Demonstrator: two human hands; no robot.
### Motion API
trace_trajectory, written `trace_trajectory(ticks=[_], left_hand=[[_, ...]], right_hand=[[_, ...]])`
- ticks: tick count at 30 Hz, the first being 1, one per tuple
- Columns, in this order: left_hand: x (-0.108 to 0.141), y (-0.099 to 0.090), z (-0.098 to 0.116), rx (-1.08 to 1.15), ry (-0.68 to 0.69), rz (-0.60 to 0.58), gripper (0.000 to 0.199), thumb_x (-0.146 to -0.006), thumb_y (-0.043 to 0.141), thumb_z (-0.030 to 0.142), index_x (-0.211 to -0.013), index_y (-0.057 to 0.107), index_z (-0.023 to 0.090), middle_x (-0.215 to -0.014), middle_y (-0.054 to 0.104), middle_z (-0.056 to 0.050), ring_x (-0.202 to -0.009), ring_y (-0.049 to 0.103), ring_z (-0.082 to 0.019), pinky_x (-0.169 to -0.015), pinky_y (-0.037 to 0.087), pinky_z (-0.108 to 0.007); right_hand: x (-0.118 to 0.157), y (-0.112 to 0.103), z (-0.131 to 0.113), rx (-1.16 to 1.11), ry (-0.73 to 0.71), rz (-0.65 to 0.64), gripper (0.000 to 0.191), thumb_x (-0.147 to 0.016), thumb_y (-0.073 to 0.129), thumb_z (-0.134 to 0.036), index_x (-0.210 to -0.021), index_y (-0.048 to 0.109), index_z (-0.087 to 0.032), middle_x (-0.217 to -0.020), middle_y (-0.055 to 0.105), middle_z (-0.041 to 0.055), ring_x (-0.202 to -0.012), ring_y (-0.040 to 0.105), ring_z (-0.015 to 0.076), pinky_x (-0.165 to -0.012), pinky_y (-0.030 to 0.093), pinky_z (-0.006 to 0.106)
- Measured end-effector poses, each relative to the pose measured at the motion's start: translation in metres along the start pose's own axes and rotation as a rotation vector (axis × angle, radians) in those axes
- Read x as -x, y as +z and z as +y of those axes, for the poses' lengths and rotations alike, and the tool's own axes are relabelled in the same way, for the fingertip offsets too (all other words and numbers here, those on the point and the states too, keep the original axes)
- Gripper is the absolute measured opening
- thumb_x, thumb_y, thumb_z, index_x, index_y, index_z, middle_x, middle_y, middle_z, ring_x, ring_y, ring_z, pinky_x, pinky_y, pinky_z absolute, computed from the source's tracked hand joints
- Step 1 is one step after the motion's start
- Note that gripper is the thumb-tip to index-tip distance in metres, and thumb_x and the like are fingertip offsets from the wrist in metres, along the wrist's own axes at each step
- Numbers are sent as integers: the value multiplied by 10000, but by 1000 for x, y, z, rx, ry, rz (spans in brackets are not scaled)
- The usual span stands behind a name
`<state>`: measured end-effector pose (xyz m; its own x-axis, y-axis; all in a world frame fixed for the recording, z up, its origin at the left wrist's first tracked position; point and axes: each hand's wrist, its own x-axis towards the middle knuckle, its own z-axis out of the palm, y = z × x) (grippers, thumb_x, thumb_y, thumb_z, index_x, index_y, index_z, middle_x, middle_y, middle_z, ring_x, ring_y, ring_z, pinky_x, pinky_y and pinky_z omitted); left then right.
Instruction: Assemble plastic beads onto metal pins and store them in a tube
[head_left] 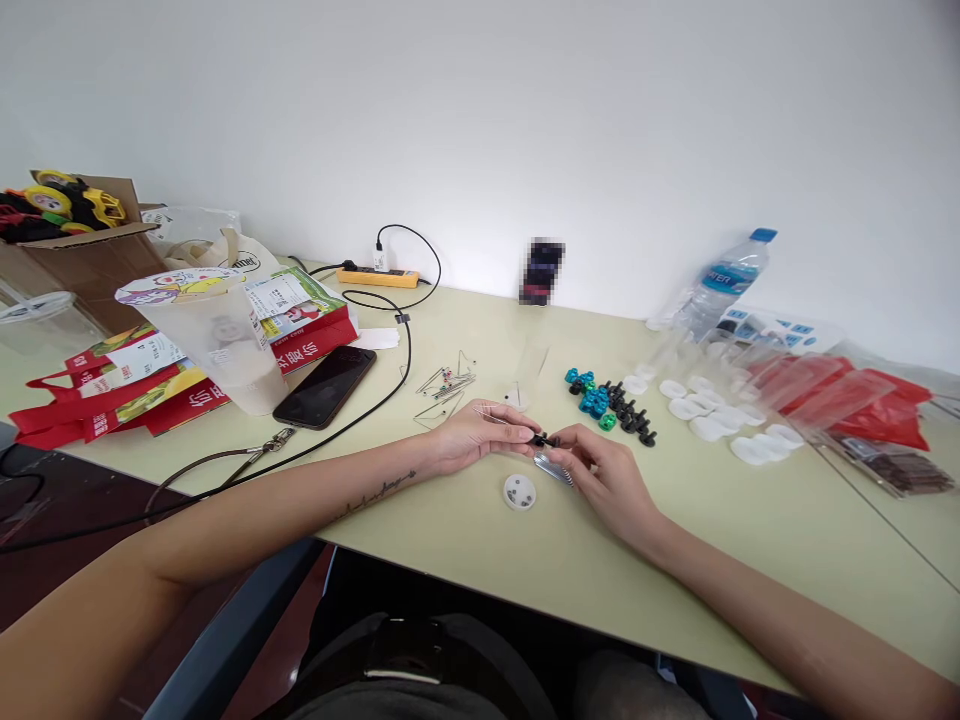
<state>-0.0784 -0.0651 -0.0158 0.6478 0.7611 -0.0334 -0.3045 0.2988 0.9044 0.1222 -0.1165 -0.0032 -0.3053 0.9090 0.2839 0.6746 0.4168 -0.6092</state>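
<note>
Near the table's front, my left hand (pixel 472 438) pinches a small black plastic part (pixel 540 439) between thumb and fingers. Thin pale lines, perhaps wires, stick out beside that hand. The fingertips of my right hand (pixel 611 480) are closed on the other end of the same part. A silvery ridged piece (pixel 553 468) shows just below the fingers; whether it is held I cannot tell. Closer to me lies a small round white dish (pixel 519 492) with several tiny grey pieces in it. Beyond my hands are a pile of thin metal wires (pixel 446 383), teal parts (pixel 596 402) and black parts (pixel 630 415).
White discs (pixel 709 428), clear plastic tubes (pixel 840 395) and a water bottle (pixel 724 280) stand or lie at right. Leftward are a phone (pixel 326 387), a plastic cup (pixel 244 360), red packaging (pixel 307 345), a cable (pixel 352 432) and a cardboard box (pixel 90 275). A power strip (pixel 386 277) lies by the wall.
</note>
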Motion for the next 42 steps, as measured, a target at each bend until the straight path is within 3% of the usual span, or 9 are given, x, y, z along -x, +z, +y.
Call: trace_trajectory(ticks=[3,9,16,24,30,38,42], left_hand=[[0,1,1,5,-3,0,315,-624,767,221,-894,684,80,-852,688,-94,-772,665,-166,-871,480,-320],[-1,0,0,-2,7,10,350,-618,771,237,-918,682,78,-869,690,-108,-766,663,-160,-869,480,-323],[0,0,0,5,-2,-2,338,-626,766,225,-920,682,79,-830,691,-89,-753,665,-159,-858,486,-310],[0,1,2,-9,5,10,361,-612,773,245,-918,682,77,-880,688,-111,-768,661,-161,-876,479,-329],[1,2,2,9,-4,23,344,-599,781,241,-889,686,82,-854,690,-98,-760,664,-169,-870,483,-334],[0,0,0,8,2,26,353,-602,780,238,-902,684,79,-852,690,-104,-761,665,-163,-876,479,-329],[1,0,0,10,-4,1,327,-624,768,223,-905,681,79,-865,689,-103,-787,668,-177,-883,478,-329]], right_hand=[[0,-1,-1,0,-12,-39,352,-916,352,-439,-748,551,-202,-593,538,-5,-536,462,126,-528,354,253],[0,2,2,5,0,45,228,-865,467,-422,-943,550,-225,-606,558,-20,-518,463,131,-529,376,260],[-1,-2,-2,16,-5,-40,329,-914,356,-440,-800,557,-206,-575,528,-19,-529,464,129,-525,352,254],[0,1,0,8,11,25,235,-879,444,-424,-905,561,-222,-576,539,-30,-506,463,131,-522,367,255],[-1,-2,-2,17,-11,-11,310,-920,355,-416,-823,560,-206,-600,561,-11,-547,487,133,-530,359,250],[0,3,2,3,25,40,224,-866,468,-437,-900,533,-225,-554,505,-39,-512,456,135,-516,363,251],[0,1,1,-5,13,12,252,-895,421,-421,-825,547,-214,-573,521,-30,-517,460,126,-518,350,245]])
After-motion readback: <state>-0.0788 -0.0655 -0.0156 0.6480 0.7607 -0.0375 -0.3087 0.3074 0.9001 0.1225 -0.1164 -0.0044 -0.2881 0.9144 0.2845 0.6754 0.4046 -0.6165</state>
